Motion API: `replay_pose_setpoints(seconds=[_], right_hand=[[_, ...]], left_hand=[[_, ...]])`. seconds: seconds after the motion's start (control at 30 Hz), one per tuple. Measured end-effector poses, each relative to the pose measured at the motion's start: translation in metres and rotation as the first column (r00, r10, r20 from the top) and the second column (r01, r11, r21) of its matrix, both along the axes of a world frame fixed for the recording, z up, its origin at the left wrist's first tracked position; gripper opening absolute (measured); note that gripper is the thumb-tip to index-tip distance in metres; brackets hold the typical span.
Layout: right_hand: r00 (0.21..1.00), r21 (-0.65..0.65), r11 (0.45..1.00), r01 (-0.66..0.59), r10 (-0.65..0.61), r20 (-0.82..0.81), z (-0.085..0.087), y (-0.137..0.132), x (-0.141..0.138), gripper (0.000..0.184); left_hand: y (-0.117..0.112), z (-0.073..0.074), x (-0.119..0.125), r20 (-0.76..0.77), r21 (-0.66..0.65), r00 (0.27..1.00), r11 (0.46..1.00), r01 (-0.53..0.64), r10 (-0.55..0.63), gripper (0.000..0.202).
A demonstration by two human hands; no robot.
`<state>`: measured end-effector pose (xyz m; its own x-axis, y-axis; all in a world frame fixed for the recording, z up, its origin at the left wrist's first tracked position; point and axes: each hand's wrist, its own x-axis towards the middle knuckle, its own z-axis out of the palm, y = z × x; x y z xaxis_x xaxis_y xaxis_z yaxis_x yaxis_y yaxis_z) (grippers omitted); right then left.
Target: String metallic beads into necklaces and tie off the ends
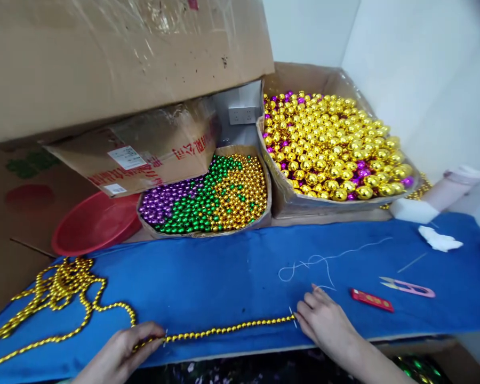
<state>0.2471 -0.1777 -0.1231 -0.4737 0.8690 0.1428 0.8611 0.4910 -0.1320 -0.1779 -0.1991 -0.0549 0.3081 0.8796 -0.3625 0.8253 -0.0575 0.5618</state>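
A strand of small gold beads (230, 327) stretches nearly straight along the front of the blue cloth. My left hand (122, 349) pinches it at the left, beside a small white mark on the cloth. At the strand's right end, the fingers of my right hand (324, 322) close on the last beads, next to another white mark. From my left hand the gold strand runs on into a loose heap of gold bead strands (66, 282). A thin white thread (304, 264) lies in loops just above my right hand.
Right of my hand lie a red box cutter (372, 300), pink-handled thread snips (414, 288), a needle-like rod (412, 262) and crumpled white tissue (440, 239). Behind stand a red basin (98, 224), a carton wall (270, 197) around multicoloured beads and a larger carton (288, 205) of gold balls.
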Motion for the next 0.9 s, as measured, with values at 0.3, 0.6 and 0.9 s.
replay_pose_setpoints(seconds=[0.3, 0.6, 0.9], right_hand=[[0.998, 0.065, 0.997, -0.035, 0.032, 0.051, -0.008, 0.0, 0.0, 0.015], [0.989, 0.103, 0.985, -0.136, 0.142, -0.053, -0.027, -0.002, 0.01, 0.021], [0.986, 0.09, 0.985, -0.148, 0.154, -0.058, -0.033, -0.002, 0.011, 0.019]], left_hand=[[-0.004, -0.009, -0.004, 0.019, 0.036, 0.998, 0.998, -0.06, 0.06, 0.025], [-0.009, -0.002, 0.009, -0.088, 0.093, 0.994, 0.994, -0.055, 0.063, 0.019], [-0.009, -0.003, 0.011, -0.168, 0.087, 0.983, 0.995, -0.057, 0.071, 0.015]])
